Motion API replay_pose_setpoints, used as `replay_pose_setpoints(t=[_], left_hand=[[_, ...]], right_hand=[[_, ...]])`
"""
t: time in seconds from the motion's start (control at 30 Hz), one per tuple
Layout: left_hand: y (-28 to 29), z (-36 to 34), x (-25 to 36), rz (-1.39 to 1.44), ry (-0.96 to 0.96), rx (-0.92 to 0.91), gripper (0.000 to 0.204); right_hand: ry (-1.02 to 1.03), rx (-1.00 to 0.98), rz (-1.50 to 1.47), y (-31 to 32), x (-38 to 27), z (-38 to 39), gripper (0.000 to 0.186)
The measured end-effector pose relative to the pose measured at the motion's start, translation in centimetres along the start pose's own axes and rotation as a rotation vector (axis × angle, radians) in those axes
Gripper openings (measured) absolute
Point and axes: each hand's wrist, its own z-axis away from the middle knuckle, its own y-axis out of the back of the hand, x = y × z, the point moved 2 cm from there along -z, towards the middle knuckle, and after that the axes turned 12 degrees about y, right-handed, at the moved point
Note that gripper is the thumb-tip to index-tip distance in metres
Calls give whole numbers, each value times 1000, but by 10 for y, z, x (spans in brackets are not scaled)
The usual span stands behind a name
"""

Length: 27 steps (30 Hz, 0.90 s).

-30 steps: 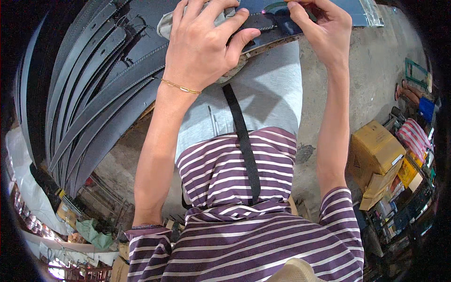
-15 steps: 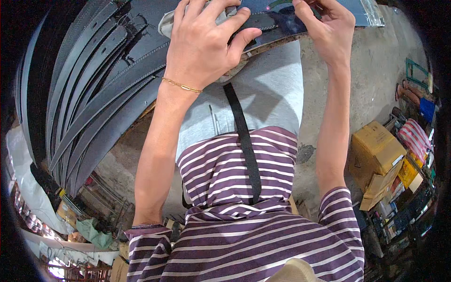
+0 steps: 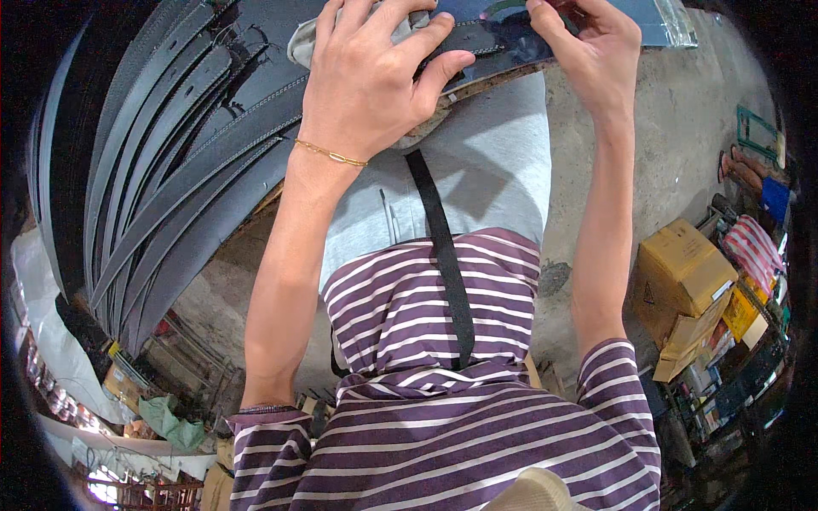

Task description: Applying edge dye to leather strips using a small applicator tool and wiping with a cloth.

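Note:
At the top edge, my left hand (image 3: 366, 81) lies over a wadded grey cloth (image 3: 302, 44), its fingers bent over it and the thumb out to the side. Under and beside that hand is the end of a black stitched strap, like a belt (image 3: 477, 38), on a dark, shiny work surface (image 3: 520, 53). To the right, my right hand (image 3: 596, 51) is closed in a pinch, thumb against fingers. A dark green curved strip (image 3: 504, 10) shows by its fingertips; whether the pinch holds it I cannot tell. The upper frame edge cuts off the fingertips of my left hand.
Many black leather-like straps (image 3: 170, 162) fan out across the left of the work surface. A cardboard box (image 3: 682, 264) stands on the concrete floor (image 3: 673, 136) at right, near a striped pink bundle (image 3: 751, 247). A person's legs (image 3: 745, 170) show at far right.
My right hand has shifted very slightly to the left. My left hand and the grey cloth stay in place.

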Motion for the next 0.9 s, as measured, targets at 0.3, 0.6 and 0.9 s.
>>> replay_pose_setpoints(t=[0.3, 0.6, 0.9], left_hand=[[4, -2, 0, 94, 90, 51, 30], [-1, -10, -17, 70, 69, -45, 21], [-19, -9, 2, 50, -137, -57, 23]], right_hand=[[0, 217, -116, 3, 11, -6, 8], [-86, 523, -344, 4, 30, -12, 31], [-127, 487, -464, 11, 36, -11, 25]])
